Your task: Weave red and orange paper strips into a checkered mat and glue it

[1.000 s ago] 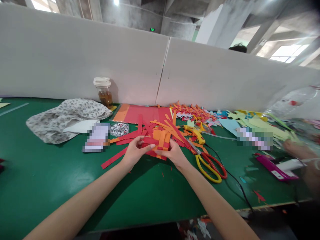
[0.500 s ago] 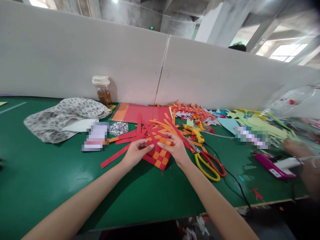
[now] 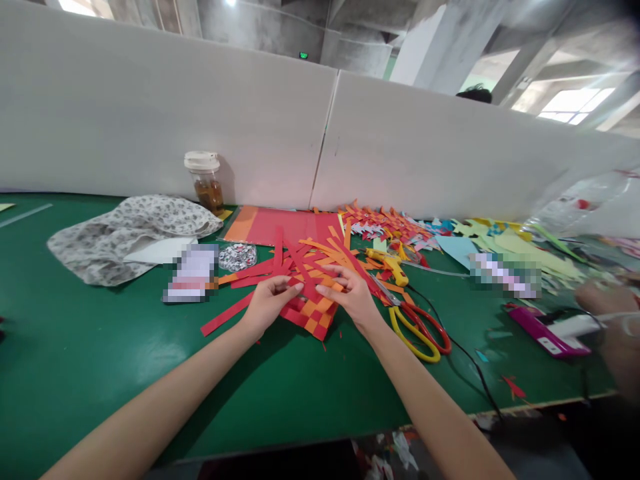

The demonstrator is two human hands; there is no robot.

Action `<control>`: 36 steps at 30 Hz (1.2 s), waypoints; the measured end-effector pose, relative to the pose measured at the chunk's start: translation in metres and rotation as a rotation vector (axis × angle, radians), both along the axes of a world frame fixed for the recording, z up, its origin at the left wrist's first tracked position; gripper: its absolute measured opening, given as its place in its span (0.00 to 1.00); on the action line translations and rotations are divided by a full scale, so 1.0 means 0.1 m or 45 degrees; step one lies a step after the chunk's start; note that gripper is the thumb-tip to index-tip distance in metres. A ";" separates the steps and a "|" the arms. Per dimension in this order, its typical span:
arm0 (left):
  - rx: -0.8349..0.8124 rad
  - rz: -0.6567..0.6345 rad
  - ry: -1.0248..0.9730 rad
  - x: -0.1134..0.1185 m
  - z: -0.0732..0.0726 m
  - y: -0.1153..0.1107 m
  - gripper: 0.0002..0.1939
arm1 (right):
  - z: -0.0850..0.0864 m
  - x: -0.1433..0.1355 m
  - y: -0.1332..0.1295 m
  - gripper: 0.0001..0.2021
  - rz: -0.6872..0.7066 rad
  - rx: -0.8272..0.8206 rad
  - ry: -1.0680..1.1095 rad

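Note:
Between my hands is a woven paper piece, red and orange strips in a checkered pattern, held just over the green table. My left hand grips its left side, thumb against the fingers on a red strip. On the other side my right hand pinches the orange strips near the upper right edge. Behind the weave, loose red and orange paper strips lie in a heap. Scissors with one yellow and one red handle rest beside my right wrist, and a yellow glue gun lies beyond them.
A phone, a patterned cloth and a drink cup stand left. A bag of small round pieces lies near the strips. Red sheets sit behind. A co-worker's blurred hand is at right by a magenta device.
My left hand has shifted slightly left, and the woven piece has tilted a little between my hands. The co-worker's hand at right moved slightly.

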State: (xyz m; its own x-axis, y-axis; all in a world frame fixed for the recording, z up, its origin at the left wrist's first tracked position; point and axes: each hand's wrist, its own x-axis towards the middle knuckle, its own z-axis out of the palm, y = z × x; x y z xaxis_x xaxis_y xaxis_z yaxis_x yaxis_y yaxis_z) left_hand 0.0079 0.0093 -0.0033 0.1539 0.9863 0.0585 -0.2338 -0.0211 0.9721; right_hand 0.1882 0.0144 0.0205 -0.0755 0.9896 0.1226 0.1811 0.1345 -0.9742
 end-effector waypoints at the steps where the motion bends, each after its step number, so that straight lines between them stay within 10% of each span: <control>1: -0.001 0.015 0.004 0.00 -0.01 0.00 0.11 | 0.00 0.00 0.00 0.25 0.016 -0.014 0.016; 9: -0.165 0.107 -0.150 -0.03 0.07 0.02 0.24 | -0.04 0.00 0.05 0.23 -0.119 -0.054 0.272; 22: -0.118 -0.180 -0.310 0.01 -0.01 -0.01 0.50 | -0.08 -0.06 0.08 0.24 -0.395 0.068 0.599; 31: -0.078 -0.054 -0.042 0.06 0.05 -0.06 0.18 | -0.07 -0.08 0.02 0.23 -0.136 0.042 0.304; 36: -0.018 0.029 0.032 0.01 0.03 -0.01 0.17 | 0.03 -0.05 0.00 0.25 -0.056 -0.069 0.189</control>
State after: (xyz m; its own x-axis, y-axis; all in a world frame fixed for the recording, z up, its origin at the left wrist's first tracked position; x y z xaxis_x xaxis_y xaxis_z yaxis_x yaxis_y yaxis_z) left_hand 0.0087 0.0080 -0.0002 0.1323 0.9903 0.0412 -0.2092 -0.0127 0.9778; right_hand 0.1834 0.0145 0.0231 -0.0171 0.9970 0.0756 0.0388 0.0762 -0.9963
